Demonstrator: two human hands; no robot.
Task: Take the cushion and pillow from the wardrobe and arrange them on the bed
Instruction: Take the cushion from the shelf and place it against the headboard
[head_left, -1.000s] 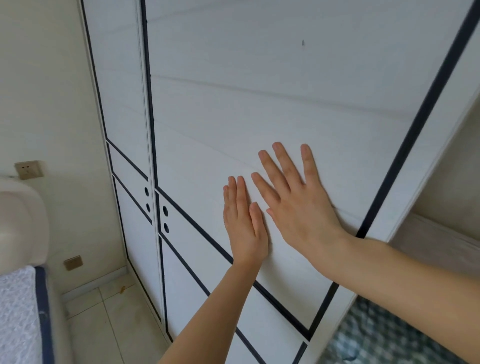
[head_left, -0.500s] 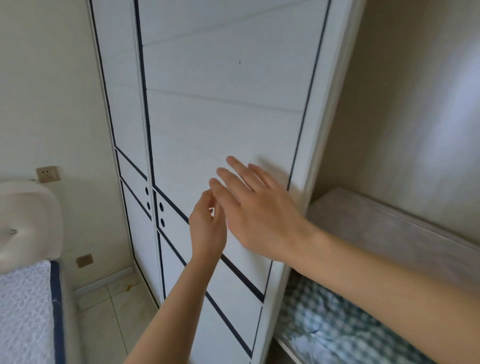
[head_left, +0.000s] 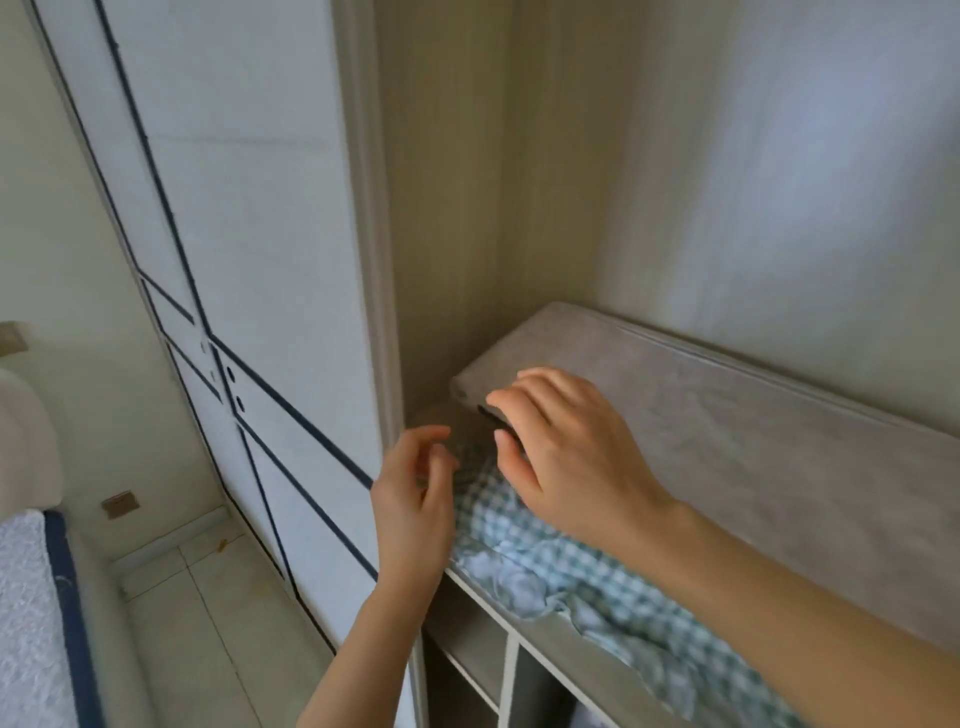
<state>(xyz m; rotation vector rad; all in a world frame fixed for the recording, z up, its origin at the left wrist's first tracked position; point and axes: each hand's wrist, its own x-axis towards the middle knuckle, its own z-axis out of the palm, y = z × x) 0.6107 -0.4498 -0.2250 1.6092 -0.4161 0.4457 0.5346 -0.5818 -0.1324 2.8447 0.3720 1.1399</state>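
The wardrobe stands open on its right side, its white sliding door (head_left: 249, 218) pushed to the left. Inside, a flat grey cushion (head_left: 727, 431) lies on top of a green-and-white checked pillow (head_left: 587, 582) on a shelf. My right hand (head_left: 566, 452) hovers at the cushion's near left corner, fingers spread and curled over its edge, not gripping. My left hand (head_left: 415, 499) is just left of the pillow, by the door's edge, fingers loosely bent and holding nothing. The pillow's far part is hidden under the cushion.
The shelf's front edge (head_left: 524, 629) has open compartments below it. A bed corner with a white quilt and blue trim (head_left: 31, 613) is at the lower left, beside a tiled floor strip (head_left: 197, 623). Wall sockets sit on the left wall.
Both hands left the door after sliding it leftward, exposing the shelf. My right hand moved down to the cushion's corner, and my left hand dropped beside the pillow.
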